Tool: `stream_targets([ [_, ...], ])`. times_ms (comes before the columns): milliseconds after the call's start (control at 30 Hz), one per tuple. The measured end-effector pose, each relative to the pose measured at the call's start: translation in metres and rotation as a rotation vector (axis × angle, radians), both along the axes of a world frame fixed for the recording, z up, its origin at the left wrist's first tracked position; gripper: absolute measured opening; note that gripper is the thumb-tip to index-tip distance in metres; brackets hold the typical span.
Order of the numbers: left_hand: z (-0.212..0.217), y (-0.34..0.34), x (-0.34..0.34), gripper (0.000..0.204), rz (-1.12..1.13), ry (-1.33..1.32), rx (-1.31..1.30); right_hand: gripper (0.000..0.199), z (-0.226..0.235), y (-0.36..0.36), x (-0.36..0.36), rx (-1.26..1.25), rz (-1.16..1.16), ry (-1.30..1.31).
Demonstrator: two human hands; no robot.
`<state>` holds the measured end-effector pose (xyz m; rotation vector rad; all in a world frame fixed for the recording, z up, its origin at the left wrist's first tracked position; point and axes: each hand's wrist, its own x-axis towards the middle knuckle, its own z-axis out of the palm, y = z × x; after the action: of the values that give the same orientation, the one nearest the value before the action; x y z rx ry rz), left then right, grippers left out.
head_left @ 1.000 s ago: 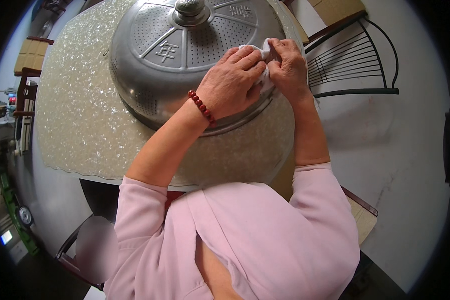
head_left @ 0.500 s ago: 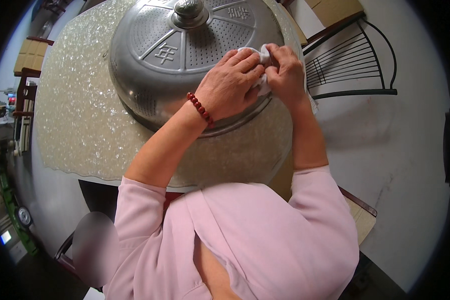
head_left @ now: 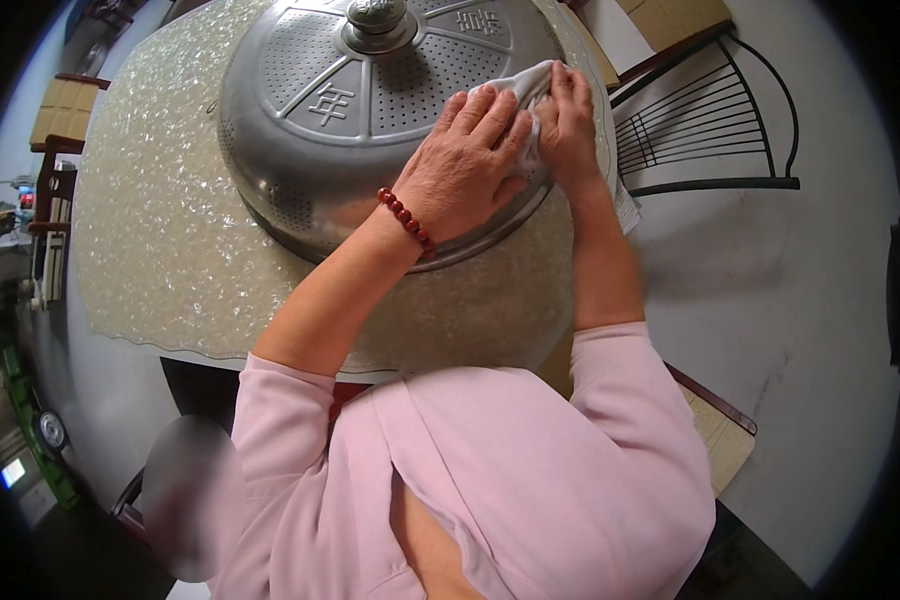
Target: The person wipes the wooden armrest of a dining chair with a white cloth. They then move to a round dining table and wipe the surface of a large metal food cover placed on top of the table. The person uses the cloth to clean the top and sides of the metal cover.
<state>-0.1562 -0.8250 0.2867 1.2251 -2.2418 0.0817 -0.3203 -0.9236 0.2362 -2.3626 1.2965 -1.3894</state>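
Note:
A large domed metal food cover [head_left: 300, 180], grey with small perforated panels and a round knob [head_left: 378, 22] on top, stands on the table. My left hand [head_left: 463, 160], a red bead bracelet at its wrist, lies on the cover's near right side. Its fingers are stretched out and a little apart, their tips at the edge of a white cloth [head_left: 515, 85]. Right beside it, my right hand [head_left: 567, 130] grips that cloth against the cover's right rim. Part of the cloth is hidden under and between the hands.
A clear, crinkled sheet covers the table [head_left: 150, 200]. To the right stands a chair with a black barred back [head_left: 705, 120]; another chair [head_left: 55, 112] is at the far left. A wooden seat corner [head_left: 720, 440] shows at my right side.
My right hand has moved slightly up and away along the cover's rim. More of the white cloth now shows, spread out above the fingers. My left fingers have spread slightly.

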Motion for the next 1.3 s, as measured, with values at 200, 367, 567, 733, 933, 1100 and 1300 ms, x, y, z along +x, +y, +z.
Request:
stream_targets([
  [200, 0.001, 0.005, 0.007, 0.052, -0.006, -0.026, 0.049, 0.046, 0.013, -0.002, -0.002, 0.058, 0.302, 0.065],
  [367, -0.001, 0.002, -0.001, 0.054, -0.012, -0.018, 0.037, 0.045, 0.007, -0.033, -0.004, 0.078, 0.178, 0.004],
  [567, 0.002, 0.003, 0.001, 0.049, -0.015, -0.012, 0.065, 0.049, 0.005, 0.011, -0.003, 0.139, 0.214, -0.119],
  [733, 0.005, 0.006, 0.005, 0.041, -0.091, 0.018, 0.088, 0.049, 0.015, 0.043, -0.010, 0.201, 0.435, -0.032],
  [933, 0.003, 0.007, 0.001, 0.046, -0.073, 0.001, 0.039, 0.043, 0.010, -0.028, -0.002, 0.095, 0.281, 0.039],
  [1100, -0.003, 0.007, 0.000, 0.047, -0.028, -0.059, -0.023, 0.044, 0.007, -0.020, 0.004, 0.021, 0.198, 0.060],
  [1300, -0.009, 0.044, 0.010, 0.036, 0.049, -0.071, -0.060, 0.043, 0.003, 0.029, 0.011, 0.054, 0.304, 0.043],
])
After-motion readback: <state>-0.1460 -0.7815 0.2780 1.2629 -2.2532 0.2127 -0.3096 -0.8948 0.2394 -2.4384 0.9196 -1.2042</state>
